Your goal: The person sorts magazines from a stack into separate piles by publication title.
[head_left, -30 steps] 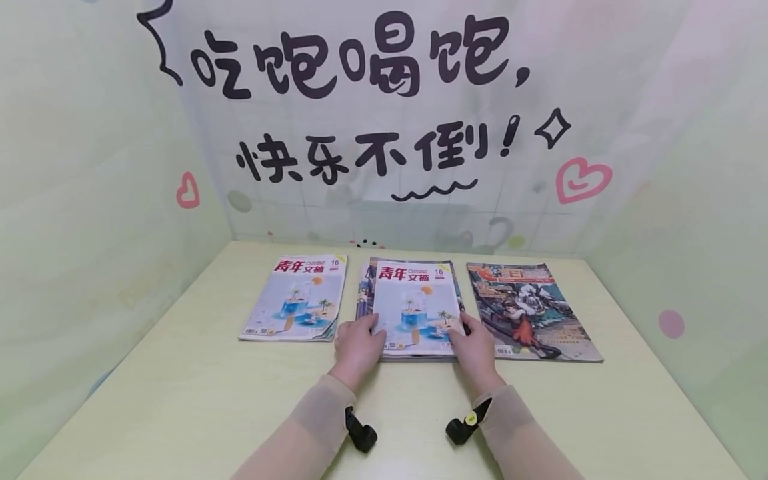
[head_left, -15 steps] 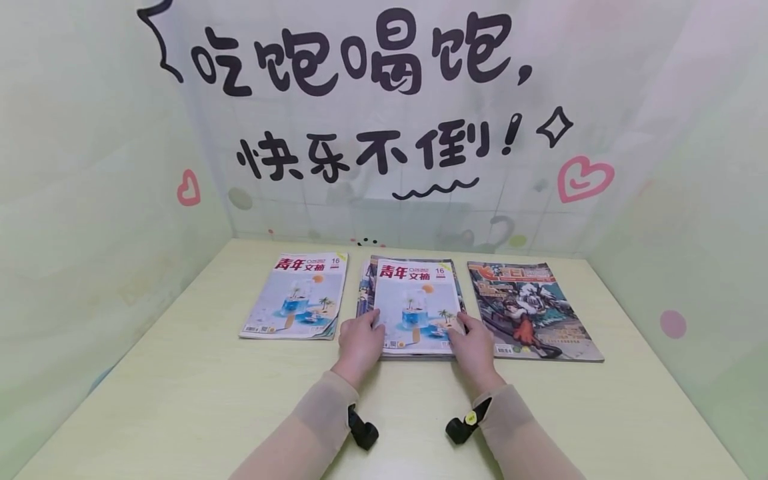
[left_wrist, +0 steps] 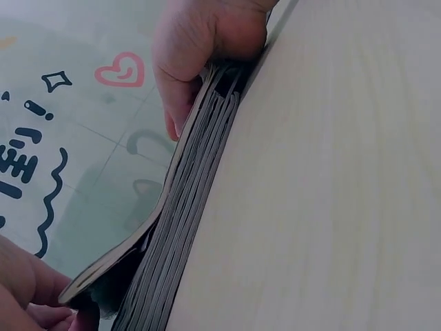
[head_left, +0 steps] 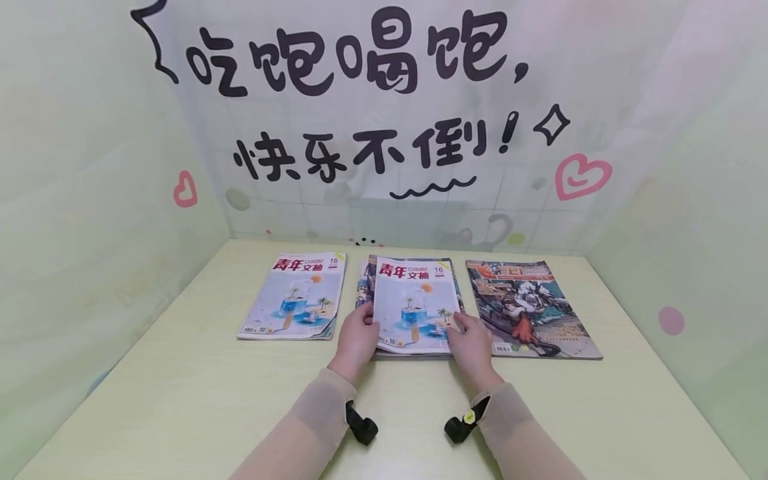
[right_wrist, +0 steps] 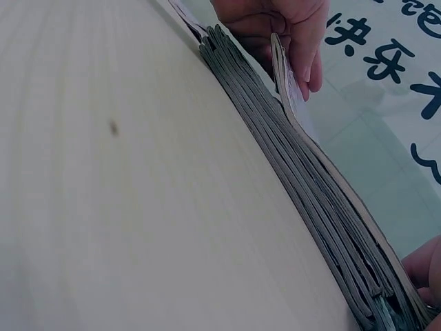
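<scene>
In the head view, a magazine with a pale blue seaside cover (head_left: 414,310) tops the middle stack. My left hand (head_left: 357,339) pinches its left edge. The near left corner bends up off the magazines below, and the left wrist view shows a gap under the lifted edge (left_wrist: 114,265). At the opposite side, my right hand (head_left: 471,340) holds the magazine's right edge, thumb on the cover. In the right wrist view, the left fingers (right_wrist: 303,65) are at the raised edge. Beneath lie several thicker grey-edged magazines (right_wrist: 275,158), their spines facing me.
A second magazine with the same seaside cover (head_left: 294,300) lies to the left, on the table (head_left: 180,393). To the right is a magazine with a dark comic-style cover (head_left: 531,310). A printed curtain (head_left: 336,213) stands behind the table, with pale walls at both sides.
My left hand has shifted its hold on the top magazine's left edge, and the near left corner now curls upward. The right hand has stayed nearly in place.
</scene>
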The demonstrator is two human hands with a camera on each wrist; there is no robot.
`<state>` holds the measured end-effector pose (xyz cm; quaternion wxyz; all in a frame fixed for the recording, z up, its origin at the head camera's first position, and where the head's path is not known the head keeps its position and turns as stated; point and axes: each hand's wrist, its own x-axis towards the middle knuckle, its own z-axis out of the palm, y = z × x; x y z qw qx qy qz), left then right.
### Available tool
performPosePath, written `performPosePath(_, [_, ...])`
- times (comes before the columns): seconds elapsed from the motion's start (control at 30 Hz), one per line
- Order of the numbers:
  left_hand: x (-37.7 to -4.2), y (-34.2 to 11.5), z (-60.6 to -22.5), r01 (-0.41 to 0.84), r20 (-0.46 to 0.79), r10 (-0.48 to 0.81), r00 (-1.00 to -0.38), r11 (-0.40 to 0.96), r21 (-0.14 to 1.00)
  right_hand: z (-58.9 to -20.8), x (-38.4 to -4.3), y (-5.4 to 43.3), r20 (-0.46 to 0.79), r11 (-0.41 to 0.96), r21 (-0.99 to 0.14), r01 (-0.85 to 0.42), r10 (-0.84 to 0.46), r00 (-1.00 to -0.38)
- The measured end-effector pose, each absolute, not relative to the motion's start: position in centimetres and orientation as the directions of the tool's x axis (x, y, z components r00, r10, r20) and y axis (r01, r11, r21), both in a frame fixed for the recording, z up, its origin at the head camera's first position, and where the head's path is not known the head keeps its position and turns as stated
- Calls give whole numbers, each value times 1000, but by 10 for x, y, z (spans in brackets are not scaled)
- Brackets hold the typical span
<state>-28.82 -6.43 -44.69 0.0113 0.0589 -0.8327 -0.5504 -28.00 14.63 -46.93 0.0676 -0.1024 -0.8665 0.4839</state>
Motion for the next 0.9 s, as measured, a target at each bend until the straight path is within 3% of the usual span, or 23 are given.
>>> performPosePath(0.17, [-286,-63,-448,-161,-144,-85,-986,251,955,-469,-280,145,7,488,-865,117,245,-969])
performPosePath(0.43, [-285,-61,-451,-161,-157,-40,-987,137,977,-465,-280,149,19,534,-838,111,232,-973])
performPosePath(0.57, [-285,-63,-452,-195,-195,5,-981,-31,980,-463,-281,151,20,538,-835,114,236,-972])
performPosePath(0.7, [-285,-64,-453,-227,-226,28,-974,-198,954,-461,-280,154,25,511,-854,103,238,-971])
performPosePath(0.9, [-284,-63,-452,-243,-249,19,-968,-300,923,-460,-281,154,-10,424,-898,119,252,-968])
